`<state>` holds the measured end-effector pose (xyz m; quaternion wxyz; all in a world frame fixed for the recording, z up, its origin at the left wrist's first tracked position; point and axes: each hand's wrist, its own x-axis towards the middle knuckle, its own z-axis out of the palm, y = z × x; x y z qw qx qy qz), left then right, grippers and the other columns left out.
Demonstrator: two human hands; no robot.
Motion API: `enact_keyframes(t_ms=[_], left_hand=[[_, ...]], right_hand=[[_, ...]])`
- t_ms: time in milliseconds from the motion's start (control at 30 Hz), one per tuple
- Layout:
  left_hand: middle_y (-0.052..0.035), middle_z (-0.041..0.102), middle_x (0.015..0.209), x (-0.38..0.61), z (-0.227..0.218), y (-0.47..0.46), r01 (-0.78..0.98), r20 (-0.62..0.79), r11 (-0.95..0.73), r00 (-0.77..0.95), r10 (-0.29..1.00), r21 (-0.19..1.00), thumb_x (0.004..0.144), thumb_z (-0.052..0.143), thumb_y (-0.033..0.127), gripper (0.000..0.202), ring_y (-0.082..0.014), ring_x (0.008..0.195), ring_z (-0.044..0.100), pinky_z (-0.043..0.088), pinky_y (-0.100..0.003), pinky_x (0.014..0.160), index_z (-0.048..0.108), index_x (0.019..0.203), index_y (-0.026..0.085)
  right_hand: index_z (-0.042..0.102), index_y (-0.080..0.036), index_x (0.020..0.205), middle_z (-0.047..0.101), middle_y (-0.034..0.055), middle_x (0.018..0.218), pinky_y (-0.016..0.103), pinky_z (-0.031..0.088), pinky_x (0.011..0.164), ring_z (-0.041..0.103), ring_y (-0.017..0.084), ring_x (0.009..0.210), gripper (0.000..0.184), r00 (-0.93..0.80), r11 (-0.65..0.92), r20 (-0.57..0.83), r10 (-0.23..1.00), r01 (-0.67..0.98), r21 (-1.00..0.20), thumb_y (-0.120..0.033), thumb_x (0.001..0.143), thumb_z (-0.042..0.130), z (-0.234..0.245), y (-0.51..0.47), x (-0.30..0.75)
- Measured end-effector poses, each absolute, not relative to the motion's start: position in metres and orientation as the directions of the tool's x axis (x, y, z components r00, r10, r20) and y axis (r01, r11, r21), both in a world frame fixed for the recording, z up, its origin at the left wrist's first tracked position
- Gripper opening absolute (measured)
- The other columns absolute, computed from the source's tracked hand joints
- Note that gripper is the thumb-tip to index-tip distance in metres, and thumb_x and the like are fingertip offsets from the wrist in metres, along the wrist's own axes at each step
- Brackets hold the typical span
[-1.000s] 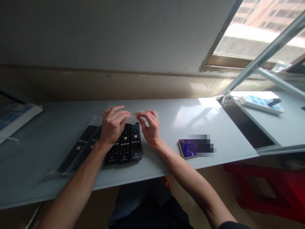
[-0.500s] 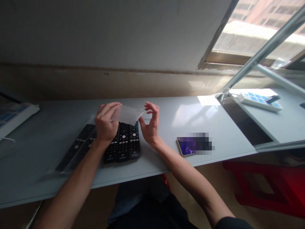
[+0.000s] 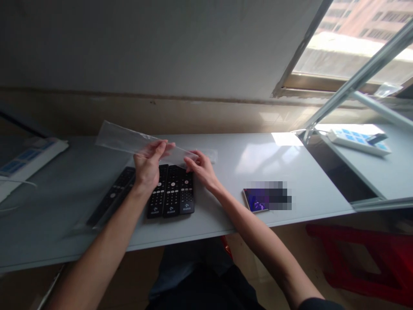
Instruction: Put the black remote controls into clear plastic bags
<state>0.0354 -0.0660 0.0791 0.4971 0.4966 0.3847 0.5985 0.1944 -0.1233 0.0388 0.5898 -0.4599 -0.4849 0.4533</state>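
Note:
A long clear plastic bag (image 3: pixel 121 138) is stretched above the table in both hands. My left hand (image 3: pixel 147 168) is closed on its middle, with the bag's far end sticking out to the upper left. At the bag's right end, the fingers of my right hand (image 3: pixel 204 173) pinch the film. Below the hands, black remote controls (image 3: pixel 172 198) lie side by side, their upper ends partly covered by the bag and my left hand. Left of these, remote controls in clear plastic (image 3: pixel 111 198) lie slanted, partly behind my left forearm.
A phone (image 3: pixel 256 200), partly pixelated, lies on the grey table (image 3: pixel 219 215) to the right. White power strips stand at the far left (image 3: pixel 35 161) and far right (image 3: pixel 359 142). A red stool (image 3: pixel 383 262) is below the right side. Clear film (image 3: pixel 212 155) lies behind my right hand.
The bag, earlier short and bunched between the hands, now extends out to the upper left. My right hand has lowered and its fingers have closed on the bag's end.

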Motion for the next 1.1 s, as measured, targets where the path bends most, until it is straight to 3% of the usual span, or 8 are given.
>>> enact_keyframes(t_ms=[100,267,467,600,833,933,1033,1100], left_hand=[[-0.0114,0.083,0.112,0.034,0.08,-0.063,-0.274,0.213,-0.191,0.051,0.976,0.942,0.089,0.077,0.058,0.044,-0.0243,0.105,0.08,0.063,-0.033,0.084,0.078,0.108,0.018],[-0.0131,0.081,0.123,0.022,0.079,-0.051,-0.448,0.219,-0.208,-0.029,0.975,0.869,0.096,0.069,0.059,0.046,-0.0244,0.107,0.079,0.062,-0.035,0.083,0.078,0.112,0.017],[-0.0086,0.052,0.167,0.009,0.074,-0.04,-0.458,0.249,-0.28,-0.129,0.96,0.844,0.087,0.081,0.05,0.062,-0.0283,0.139,0.061,0.057,-0.038,0.098,0.065,0.143,0.029],[-0.0054,0.041,0.174,0.012,0.075,-0.043,-0.456,0.333,-0.337,-0.092,0.938,0.824,0.081,0.09,0.043,0.084,-0.029,0.148,0.054,0.048,-0.044,0.113,0.05,0.155,0.038],[-0.0074,0.062,0.157,0.024,0.083,-0.057,-0.584,0.283,-0.083,0.259,0.924,0.808,0.089,0.085,0.041,0.066,-0.0254,0.137,0.062,0.052,-0.042,0.105,0.058,0.148,0.032],[-0.0073,0.079,0.123,0.028,0.087,-0.062,-0.526,0.306,-0.145,0.233,0.923,0.838,0.086,0.087,0.036,0.061,-0.0221,0.117,0.071,0.052,-0.038,0.103,0.064,0.141,0.024],[0.0013,0.073,0.085,0.024,0.095,-0.063,-0.564,0.36,-0.228,0.134,0.923,0.794,0.082,0.091,0.033,0.041,-0.0169,0.091,0.071,0.053,-0.037,0.099,0.072,0.115,0.019],[0.0056,0.065,0.077,0.018,0.1,-0.06,-0.651,0.359,-0.207,0.107,0.927,0.73,0.077,0.093,0.027,0.034,-0.0138,0.084,0.067,0.055,-0.036,0.098,0.069,0.1,0.02]], right_hand=[[0.075,-0.018,0.091,0.065,-0.0006,0.072,0.027,0.045,0.063,0.056,0.012,0.065,0.034,0.122,0.105,0.085,0.989,-0.17,-0.98,-0.051,0.088,0.076,0.042,-0.122,0.201],[0.068,-0.018,0.07,0.053,-0.0054,0.057,0.025,0.032,0.054,0.042,0.008,0.054,0.04,0.32,0.111,0.024,0.947,-0.259,-0.959,-0.054,0.078,0.083,0.047,-0.123,0.208],[0.072,-0.017,0.081,0.054,-0.0045,0.059,0.024,0.034,0.049,0.045,0.008,0.051,0.042,0.395,0.115,-0.018,0.919,-0.31,-0.944,-0.058,0.083,0.077,0.047,-0.123,0.21],[0.071,-0.018,0.09,0.064,-0.0011,0.074,0.022,0.038,0.047,0.058,0.009,0.057,0.037,0.414,0.126,-0.015,0.91,-0.312,-0.942,-0.054,0.083,0.076,0.046,-0.122,0.211],[0.068,-0.019,0.1,0.068,-0.0025,0.071,0.021,0.042,0.047,0.062,0.011,0.056,0.046,0.25,0.066,-0.011,0.968,-0.297,-0.953,-0.052,0.075,0.087,0.046,-0.123,0.209],[0.063,-0.022,0.113,0.07,-0.004,0.07,0.021,0.044,0.047,0.063,0.012,0.055,0.056,0.152,0.041,-0.004,0.988,-0.292,-0.956,-0.051,0.074,0.091,0.047,-0.126,0.205],[0.059,-0.024,0.122,0.068,-0.0065,0.068,0.021,0.045,0.048,0.062,0.011,0.054,0.06,0.082,0.02,-0.006,0.997,-0.318,-0.948,-0.049,0.078,0.091,0.05,-0.131,0.201],[0.059,-0.024,0.124,0.064,-0.0082,0.068,0.022,0.046,0.049,0.061,0.011,0.053,0.059,0.033,0.002,-0.01,0.999,-0.346,-0.938,-0.048,0.079,0.09,0.052,-0.133,0.2]])
